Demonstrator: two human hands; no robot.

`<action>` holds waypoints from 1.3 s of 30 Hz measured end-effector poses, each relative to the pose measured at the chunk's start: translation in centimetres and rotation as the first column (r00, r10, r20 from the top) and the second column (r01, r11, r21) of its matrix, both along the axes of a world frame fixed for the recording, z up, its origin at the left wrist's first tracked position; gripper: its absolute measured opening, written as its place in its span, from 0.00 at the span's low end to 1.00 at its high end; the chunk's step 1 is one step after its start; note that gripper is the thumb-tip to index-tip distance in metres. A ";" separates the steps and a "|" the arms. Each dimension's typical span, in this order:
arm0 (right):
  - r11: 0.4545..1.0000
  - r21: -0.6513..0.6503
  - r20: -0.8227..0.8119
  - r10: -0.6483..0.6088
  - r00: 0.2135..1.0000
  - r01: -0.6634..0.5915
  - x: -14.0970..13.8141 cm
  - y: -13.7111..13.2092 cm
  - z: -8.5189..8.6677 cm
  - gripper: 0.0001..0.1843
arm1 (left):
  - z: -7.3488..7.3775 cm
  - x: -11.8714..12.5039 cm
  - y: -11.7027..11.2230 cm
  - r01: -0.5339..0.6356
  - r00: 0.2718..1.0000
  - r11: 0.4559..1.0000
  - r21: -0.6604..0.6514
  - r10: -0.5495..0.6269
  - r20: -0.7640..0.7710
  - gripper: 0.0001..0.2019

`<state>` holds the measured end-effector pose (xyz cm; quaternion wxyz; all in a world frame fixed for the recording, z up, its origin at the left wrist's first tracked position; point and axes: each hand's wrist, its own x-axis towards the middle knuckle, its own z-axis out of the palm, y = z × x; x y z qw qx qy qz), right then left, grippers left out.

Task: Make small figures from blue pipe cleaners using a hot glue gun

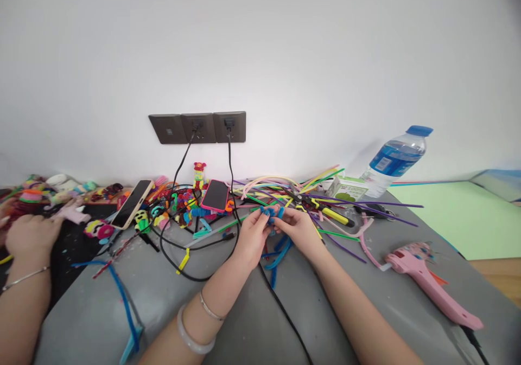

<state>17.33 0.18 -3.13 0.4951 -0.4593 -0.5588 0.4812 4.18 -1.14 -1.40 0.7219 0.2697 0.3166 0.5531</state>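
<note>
My left hand (pixel 253 236) and my right hand (pixel 300 234) meet above the middle of the grey table, fingertips pinched together. Between them is a small blue pipe cleaner piece (pixel 268 212), bent or coiled; fingers cover part of it, so its full shape is hidden. Just below my hands lie more blue pipe cleaner pieces (pixel 280 256). Behind and right of my right hand, pliers (pixel 331 215) with yellow-and-black handles rest on a spread of colourful pipe cleaners (pixel 280 187).
A pink hot glue gun (pixel 431 286) lies at right, near a tilted water bottle (pixel 396 159). Two phones (pixel 133 203) and black cables (pixel 280 302) lie about. A co-worker's hand (pixel 32 237) is at far left. A long blue pipe cleaner (pixel 122 289) lies front left.
</note>
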 end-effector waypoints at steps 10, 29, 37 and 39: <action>0.999 0.009 -0.023 -0.043 0.999 0.043 0.3 -0.3 1.0 0.17 | 0.7 -0.4 0.0 0.064 0.998 0.998 0.005 -0.064 0.003 0.14; 0.998 0.063 0.104 -0.037 0.994 0.030 0.6 -0.3 0.8 0.16 | 0.7 -0.4 -0.1 0.130 0.990 0.987 -0.092 -0.124 0.067 0.06; 0.971 0.238 0.172 -0.037 0.984 -0.005 0.6 -0.7 1.3 0.12 | 0.5 -0.7 0.4 0.017 0.992 0.987 -0.161 0.004 0.126 0.02; 0.955 0.287 0.224 0.005 0.975 -0.071 0.4 -1.0 1.5 0.11 | 0.5 -0.6 0.4 -0.020 0.991 0.986 -0.165 0.041 0.125 0.04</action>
